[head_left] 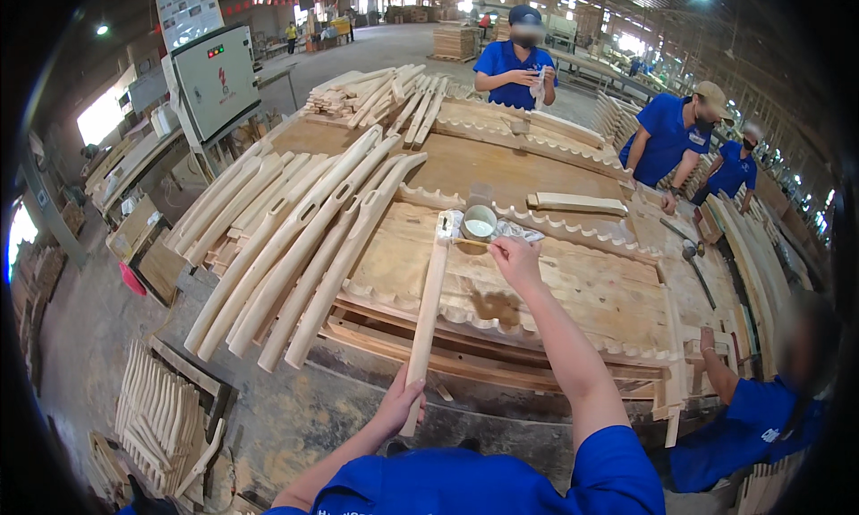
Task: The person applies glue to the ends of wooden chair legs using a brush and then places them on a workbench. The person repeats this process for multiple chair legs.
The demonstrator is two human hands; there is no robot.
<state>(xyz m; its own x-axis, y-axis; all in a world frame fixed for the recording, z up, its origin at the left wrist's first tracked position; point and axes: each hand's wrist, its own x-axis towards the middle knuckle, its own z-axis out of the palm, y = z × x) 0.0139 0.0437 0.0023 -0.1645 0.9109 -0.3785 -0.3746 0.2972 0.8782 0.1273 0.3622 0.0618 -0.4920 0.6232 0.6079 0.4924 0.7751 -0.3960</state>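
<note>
My left hand (398, 406) is wrapped round the near end of a long pale wooden bar (430, 318), which slants away from me across the table edge. White, glue-like stuff coats the bar's far end. My right hand (516, 261) pinches a thin yellowish stick (471, 242), whose tip reaches to that coated end. Just beyond the stick stands a cup (480, 223) with whitish liquid in it. A crumpled clear plastic sheet or bag (521, 233) lies beside the cup, close to my right hand.
Shaped wooden pieces (304, 233) lie piled on the left of the worktable (564, 278). Scalloped wooden strips (573, 229) run across it. A hammer-like tool (693, 251) lies at the right. Co-workers in blue stand at the far side (514, 68) and right (667, 139); another is close at right (752, 425).
</note>
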